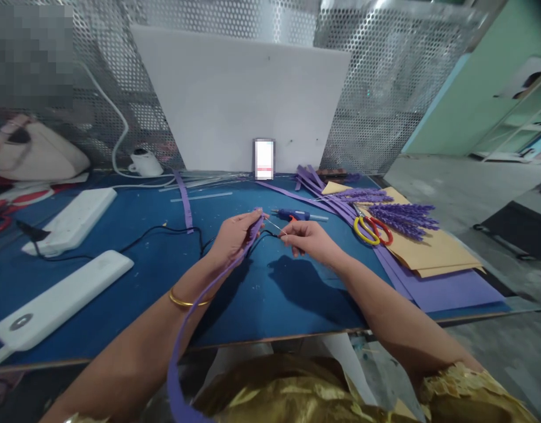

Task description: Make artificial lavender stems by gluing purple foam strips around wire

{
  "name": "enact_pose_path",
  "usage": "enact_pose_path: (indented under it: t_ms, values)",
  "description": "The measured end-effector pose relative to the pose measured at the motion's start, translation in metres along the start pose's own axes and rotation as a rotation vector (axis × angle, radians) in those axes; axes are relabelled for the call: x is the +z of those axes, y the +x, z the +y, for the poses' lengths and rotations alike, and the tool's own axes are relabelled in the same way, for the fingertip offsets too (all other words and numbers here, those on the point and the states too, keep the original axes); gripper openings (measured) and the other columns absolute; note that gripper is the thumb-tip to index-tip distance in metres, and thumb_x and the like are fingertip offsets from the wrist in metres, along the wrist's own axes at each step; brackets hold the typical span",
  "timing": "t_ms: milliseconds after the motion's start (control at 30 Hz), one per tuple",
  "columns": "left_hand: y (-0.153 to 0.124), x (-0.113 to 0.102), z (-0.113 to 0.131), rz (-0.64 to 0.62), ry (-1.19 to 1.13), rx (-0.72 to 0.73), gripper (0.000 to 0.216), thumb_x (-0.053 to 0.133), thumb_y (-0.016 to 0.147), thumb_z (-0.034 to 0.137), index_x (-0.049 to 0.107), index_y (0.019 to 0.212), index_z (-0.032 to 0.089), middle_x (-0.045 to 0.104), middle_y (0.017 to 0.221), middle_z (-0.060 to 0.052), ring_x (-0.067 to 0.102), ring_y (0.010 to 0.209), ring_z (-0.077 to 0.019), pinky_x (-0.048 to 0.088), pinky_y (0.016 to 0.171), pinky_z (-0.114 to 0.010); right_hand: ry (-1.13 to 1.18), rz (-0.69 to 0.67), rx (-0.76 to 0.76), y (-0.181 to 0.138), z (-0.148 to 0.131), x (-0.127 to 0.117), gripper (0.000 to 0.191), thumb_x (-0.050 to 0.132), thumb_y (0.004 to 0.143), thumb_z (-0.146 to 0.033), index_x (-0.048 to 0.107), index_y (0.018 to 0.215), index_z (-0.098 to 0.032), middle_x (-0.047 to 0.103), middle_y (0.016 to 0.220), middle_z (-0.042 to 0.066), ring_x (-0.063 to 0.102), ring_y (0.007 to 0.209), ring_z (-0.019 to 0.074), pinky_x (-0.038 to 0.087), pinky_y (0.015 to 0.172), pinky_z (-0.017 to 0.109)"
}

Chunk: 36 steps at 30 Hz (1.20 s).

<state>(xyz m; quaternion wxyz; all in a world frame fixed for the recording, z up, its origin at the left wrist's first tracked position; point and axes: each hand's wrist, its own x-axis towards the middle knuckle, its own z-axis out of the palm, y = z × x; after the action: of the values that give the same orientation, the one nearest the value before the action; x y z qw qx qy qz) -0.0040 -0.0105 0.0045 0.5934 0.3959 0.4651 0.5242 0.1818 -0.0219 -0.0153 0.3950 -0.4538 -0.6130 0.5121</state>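
My left hand (pixel 238 234) pinches one end of a long purple strip (pixel 198 306), whose free length trails down over my forearm towards my lap. A thin wire (pixel 274 225) runs from the strip's end at my left fingertips across to my right hand (pixel 309 238). The fingers of that right hand are closed on the wire. Just behind my hands lies a blue glue gun (pixel 294 214) on the blue table, its black cord passing beneath them.
Scissors with yellow and red handles (pixel 376 230), purple flower sprigs (pixel 405 218), brown paper (pixel 444 251) and purple sheets (pixel 461 289) lie right. White power strips (pixel 70 296) are left. A lit phone (pixel 264 158) leans on a white board (pixel 248 94).
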Motion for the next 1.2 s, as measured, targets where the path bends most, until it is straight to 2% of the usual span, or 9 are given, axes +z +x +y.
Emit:
enact_pose_path:
  t_ms: [133,267,333,433,533,667,800,1000,1200]
  values:
    - [0.006,-0.01,0.011,0.083,-0.033,0.003,0.037,0.088,0.06,0.042,0.075,0.079,0.013,0.062,0.062,0.002,0.05,0.047,-0.0047,0.029,0.038,-0.017,-0.114,-0.075,0.005,0.0,-0.004,-0.01,0.027,0.074,0.073,-0.041,0.068,0.078,-0.015,0.064,0.063,-0.001,0.05,0.037,0.0062,0.037,0.04,0.02]
    - [0.013,-0.016,0.018,0.116,-0.13,-0.077,0.024,0.084,0.07,0.032,0.074,0.077,0.011,0.059,0.06,0.002,0.049,0.042,-0.0029,0.03,0.034,-0.014,-0.17,-0.287,0.133,0.004,-0.011,-0.041,0.061,0.052,0.084,-0.071,0.07,0.085,-0.013,0.071,0.077,0.009,0.063,0.049,0.0129,0.04,0.044,0.023]
    - [0.014,-0.015,0.018,0.119,-0.17,-0.127,0.017,0.079,0.077,0.026,0.074,0.075,0.01,0.059,0.06,0.002,0.049,0.041,-0.0026,0.033,0.034,-0.014,-0.227,-0.144,0.147,0.01,-0.009,-0.056,0.072,0.04,0.085,-0.078,0.07,0.084,-0.013,0.071,0.077,0.012,0.066,0.058,0.0166,0.044,0.049,0.025]
    - [0.012,-0.01,0.015,0.128,-0.186,-0.148,0.016,0.072,0.083,0.021,0.074,0.075,0.008,0.06,0.058,0.001,0.05,0.04,-0.0026,0.035,0.035,-0.013,-0.547,0.202,0.225,0.023,0.002,-0.066,0.064,0.044,0.086,-0.075,0.067,0.076,-0.016,0.07,0.073,0.01,0.065,0.064,0.0178,0.043,0.054,0.026]
    - [0.01,-0.006,0.012,0.156,-0.171,-0.139,0.017,0.071,0.084,0.022,0.075,0.075,0.008,0.061,0.058,0.0,0.051,0.04,-0.0029,0.032,0.034,-0.013,-0.706,0.319,0.294,0.032,0.017,-0.058,0.058,0.056,0.08,-0.073,0.061,0.063,-0.018,0.065,0.064,0.009,0.065,0.074,0.0238,0.04,0.06,0.028]
    - [0.011,-0.005,0.009,0.168,-0.181,-0.126,0.017,0.072,0.084,0.023,0.075,0.075,0.008,0.063,0.059,0.0,0.052,0.041,-0.0028,0.03,0.034,-0.013,-0.815,0.394,0.32,0.035,0.027,-0.039,0.059,0.058,0.071,-0.078,0.062,0.068,-0.02,0.07,0.082,0.012,0.065,0.089,0.0302,0.039,0.068,0.031]
    - [0.013,-0.007,0.007,0.145,-0.194,-0.117,0.017,0.072,0.084,0.023,0.076,0.075,0.008,0.062,0.06,0.0,0.051,0.041,-0.0022,0.031,0.035,-0.013,-0.727,0.406,0.323,0.038,0.032,-0.036,0.043,0.071,0.067,-0.062,0.064,0.073,-0.02,0.07,0.086,0.011,0.064,0.092,0.0311,0.039,0.07,0.033]
    - [0.013,-0.007,0.008,0.116,-0.187,-0.154,0.019,0.068,0.088,0.022,0.076,0.076,0.008,0.064,0.061,-0.001,0.052,0.041,-0.0027,0.036,0.037,-0.013,-0.386,0.382,0.348,0.043,0.038,-0.053,0.019,0.067,0.072,-0.035,0.061,0.067,-0.018,0.059,0.058,0.001,0.054,0.054,0.0153,0.037,0.055,0.027]
    - [0.015,-0.011,0.014,0.125,-0.222,-0.181,0.019,0.067,0.089,0.021,0.072,0.077,0.007,0.062,0.058,0.001,0.053,0.04,-0.0037,0.034,0.033,-0.013,0.057,0.449,0.19,0.041,0.031,-0.055,0.012,0.066,0.066,-0.025,0.056,0.066,-0.017,0.059,0.059,-0.001,0.055,0.05,0.0104,0.039,0.048,0.022]
